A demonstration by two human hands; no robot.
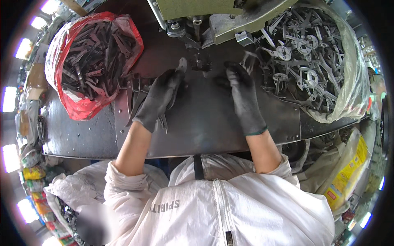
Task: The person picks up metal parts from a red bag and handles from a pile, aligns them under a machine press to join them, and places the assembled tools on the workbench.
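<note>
My left hand (164, 90), in a dark grey glove, is closed around a flat metal piece (182, 63) whose rounded end sticks out past the fingers. Beside that wrist, several dark blade-like metal pieces (136, 95) lie on the table, partly under the hand. My right hand (243, 92), gloved the same way, has its fingers curled in at the right of the machine's working point. A silver metal part (249, 60), smeared by motion, shows at its fingertips; the grip on it is partly hidden. Between the hands and a little farther off sits the machine's small tooling spot (200, 63).
A green press-like machine (197, 9) overhangs the far middle of the dark metal table (201, 127). At left stands a red-edged bag (137, 35) of dark blade-like pieces. A whitish sack (353, 78) at right holds silver cast parts (305, 61). More sacks (340, 176) lie below the table edge.
</note>
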